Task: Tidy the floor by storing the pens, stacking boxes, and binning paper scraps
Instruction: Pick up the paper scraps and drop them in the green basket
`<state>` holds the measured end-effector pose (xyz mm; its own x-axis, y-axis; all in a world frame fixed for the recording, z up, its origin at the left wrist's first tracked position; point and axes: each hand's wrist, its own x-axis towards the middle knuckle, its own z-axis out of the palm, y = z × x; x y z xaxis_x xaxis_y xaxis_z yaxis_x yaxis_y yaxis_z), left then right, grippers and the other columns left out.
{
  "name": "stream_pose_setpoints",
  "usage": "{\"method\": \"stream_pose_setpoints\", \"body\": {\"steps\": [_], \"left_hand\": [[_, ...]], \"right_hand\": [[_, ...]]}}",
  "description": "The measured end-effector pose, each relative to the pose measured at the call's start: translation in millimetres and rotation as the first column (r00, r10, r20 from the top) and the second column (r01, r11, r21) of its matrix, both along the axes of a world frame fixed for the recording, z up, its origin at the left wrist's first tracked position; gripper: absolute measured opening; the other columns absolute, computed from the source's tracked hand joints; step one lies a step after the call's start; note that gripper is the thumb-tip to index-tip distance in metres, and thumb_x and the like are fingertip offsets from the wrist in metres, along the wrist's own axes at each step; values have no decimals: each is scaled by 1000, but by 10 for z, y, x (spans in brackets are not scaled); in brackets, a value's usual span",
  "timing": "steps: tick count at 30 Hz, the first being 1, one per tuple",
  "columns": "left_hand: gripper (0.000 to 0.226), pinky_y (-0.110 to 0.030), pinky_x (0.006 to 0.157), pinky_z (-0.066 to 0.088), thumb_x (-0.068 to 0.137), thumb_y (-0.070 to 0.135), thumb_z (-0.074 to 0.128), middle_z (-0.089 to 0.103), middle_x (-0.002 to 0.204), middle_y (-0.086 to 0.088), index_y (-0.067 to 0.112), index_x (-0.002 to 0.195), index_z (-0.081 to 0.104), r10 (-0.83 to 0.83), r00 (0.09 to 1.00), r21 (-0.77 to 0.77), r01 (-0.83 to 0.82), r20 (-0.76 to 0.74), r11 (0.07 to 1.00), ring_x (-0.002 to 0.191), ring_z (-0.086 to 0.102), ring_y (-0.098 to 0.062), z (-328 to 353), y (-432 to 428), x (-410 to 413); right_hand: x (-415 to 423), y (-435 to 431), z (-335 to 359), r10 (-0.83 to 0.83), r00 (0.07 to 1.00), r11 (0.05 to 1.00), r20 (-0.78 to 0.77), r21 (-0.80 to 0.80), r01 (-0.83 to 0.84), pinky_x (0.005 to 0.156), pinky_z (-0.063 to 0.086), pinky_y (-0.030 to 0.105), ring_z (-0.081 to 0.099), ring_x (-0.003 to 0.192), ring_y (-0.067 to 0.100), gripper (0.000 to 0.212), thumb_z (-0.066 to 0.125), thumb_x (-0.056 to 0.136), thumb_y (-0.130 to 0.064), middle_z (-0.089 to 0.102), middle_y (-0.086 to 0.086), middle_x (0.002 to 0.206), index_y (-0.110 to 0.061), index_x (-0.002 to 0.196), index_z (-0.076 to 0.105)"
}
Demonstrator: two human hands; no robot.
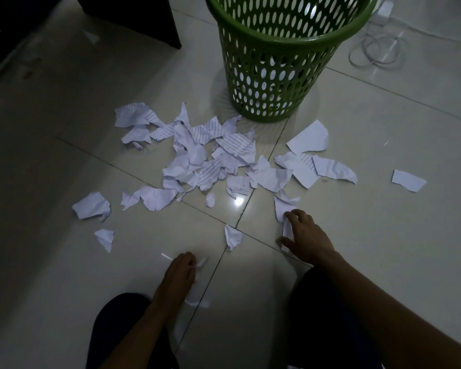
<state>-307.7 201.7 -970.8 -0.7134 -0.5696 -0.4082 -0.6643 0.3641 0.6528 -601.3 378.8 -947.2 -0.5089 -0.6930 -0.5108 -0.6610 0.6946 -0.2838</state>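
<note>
R grip [308, 235] curls on a torn white scrap [281, 206] on floor [64, 155]; L grip [177, 272] clutches a crumpled scrap [200, 263]. Other scraps [194, 153]: white, lined, creased, near green bin [272, 83].

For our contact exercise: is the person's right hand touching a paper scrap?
Touching. In the head view the right hand curls its fingers onto a paper scrap.

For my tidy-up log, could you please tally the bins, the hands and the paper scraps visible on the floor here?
Green bin: 1
Hands: 2, left hand and right hand, each gripping paper
Paper scraps: at least 20; they overlap, so no exact count
Total: 3, plus the scraps
</note>
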Motion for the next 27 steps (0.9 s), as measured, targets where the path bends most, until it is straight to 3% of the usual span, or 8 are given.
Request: {"method": "stream_pose_setpoints", "body": {"steps": [2,5,10,13,18,21,23,27], "left_hand": [[36,-30,67,38,87,-3,53,49,78,-5,26,69,41,28,998,55,-31,60,998,74,49,-20,13,1,-5],[23,-25,69,42,90,-2,50,53,81,-7,10,70,53,87,992,136,-99,90,986,79,55,-26,13,41,-35],[13,-14,67,42,94,17,50,46,90,18,16,98,63,57,980,51,-67,189,996,87,50,-11,-26,69,-13],[21,-18,80,45,84,14,67,42,106,12,18,104,64,-101,989,8,100,109,995,95,48,-4,-41,135,95],[2,-13,63,52,89,2,58,55,89,6,1,88,58,107,993,180,-114,51,977,76,57,-5,-74,133,38],[13,-17,67,49,89,1,55,60,72,6,1,76,52,123,989,111,-131,77,985,70,58,-7,-97,92,2],[16,-10,66,45,89,-4,56,56,72,6,3,74,56,57,998,98,-61,41,993,69,55,4,-58,82,11],[11,-18,66,45,87,-1,60,57,81,-6,2,77,63,-34,996,-23,32,-81,999,73,52,-4,-109,139,101]], "right_hand": [[27,8,-19,-11,999,1000,33,0,11,95,45,39,38,126,28,74,69,81,-44,31,7,145,-18,140,33],[77,-14,-47,-31,996,999,78,9,31,95,45,39,34,130,26,77,74,79,-39,25,6,148,-22,141,31],[216,-101,-121,-65,994,998,92,4,65,92,48,40,33,127,28,74,77,76,-27,27,9,143,-23,137,35],[263,-138,-161,-73,994,997,83,3,73,91,50,38,34,125,27,72,79,75,-25,28,9,140,-23,134,38],[212,-165,-197,-66,994,998,89,-7,67,90,51,36,39,121,25,66,80,73,-17,35,8,134,-20,128,44],[166,-192,-201,-45,996,999,74,0,45,85,51,34,44,114,23,61,80,72,-15,39,7,128,-17,124,48],[136,-211,-194,-27,998,1000,61,9,27,84,51,33,47,109,22,57,79,73,-15,42,7,125,-15,122,51],[99,-242,-178,-20,999,1000,51,8,20,71,47,32,54,97,23,48,77,74,-15,46,5,118,-14,116,54]]}}
